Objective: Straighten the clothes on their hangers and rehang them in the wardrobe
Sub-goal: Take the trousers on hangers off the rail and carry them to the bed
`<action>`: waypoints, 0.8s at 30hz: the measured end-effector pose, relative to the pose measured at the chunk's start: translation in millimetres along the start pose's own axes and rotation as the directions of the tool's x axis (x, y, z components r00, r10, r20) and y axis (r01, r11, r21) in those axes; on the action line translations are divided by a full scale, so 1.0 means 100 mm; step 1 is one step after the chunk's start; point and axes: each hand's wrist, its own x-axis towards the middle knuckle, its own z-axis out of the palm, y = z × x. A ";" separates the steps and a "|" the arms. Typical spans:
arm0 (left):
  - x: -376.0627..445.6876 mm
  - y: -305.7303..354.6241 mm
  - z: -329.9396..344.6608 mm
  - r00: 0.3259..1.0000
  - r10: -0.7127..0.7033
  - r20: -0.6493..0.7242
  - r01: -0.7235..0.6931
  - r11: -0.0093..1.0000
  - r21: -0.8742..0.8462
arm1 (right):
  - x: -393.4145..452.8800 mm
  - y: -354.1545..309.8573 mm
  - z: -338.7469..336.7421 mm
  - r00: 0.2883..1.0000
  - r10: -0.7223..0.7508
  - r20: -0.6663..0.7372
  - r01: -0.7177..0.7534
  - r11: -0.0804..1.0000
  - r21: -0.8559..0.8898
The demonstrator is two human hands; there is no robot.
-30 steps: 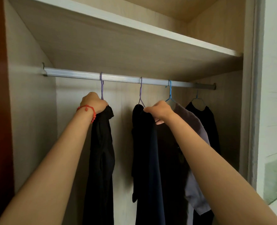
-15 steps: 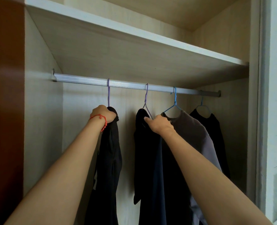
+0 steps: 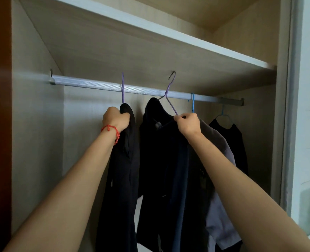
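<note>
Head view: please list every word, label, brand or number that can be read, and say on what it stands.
None can be read.
A small pale tag sits at the collar of the dark garment that the right hand lifts; it is too small and blurred to read.

Ribbed, dull-shining metal rail [image 3: 143, 90] (wire hangers [image 3: 169, 91] coated purple), matt dark cloth garments [image 3: 161, 151], pale wood-grain shelf [image 3: 150, 50].

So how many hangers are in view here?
4: left purple hanger on the rail, second purple hanger lifted off in the right hand, blue hanger, far-right hanger.
</note>
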 end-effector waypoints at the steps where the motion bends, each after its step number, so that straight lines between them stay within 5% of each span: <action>1: 0.00 0.04 0.02 1.000 0.014 -0.009 -0.014 1.000 -0.020 | -0.01 0.03 -0.03 1.000 -0.022 -0.009 0.022 1.000 -0.022; 9: -0.45 0.08 0.25 0.990 0.126 0.064 -0.120 0.988 -0.097 | -0.46 0.47 -0.38 0.998 -0.067 0.007 0.067 0.988 -0.137; 16: -1.39 -0.25 0.47 0.982 0.070 0.173 -0.025 0.968 -0.249 | -1.51 1.04 -0.94 0.997 0.057 0.056 -0.054 0.997 -0.058; 24: -2.62 -0.23 0.81 0.886 0.091 0.455 0.158 0.863 -0.479 | -2.65 1.39 -1.86 0.967 0.233 -0.098 -0.248 0.953 -0.174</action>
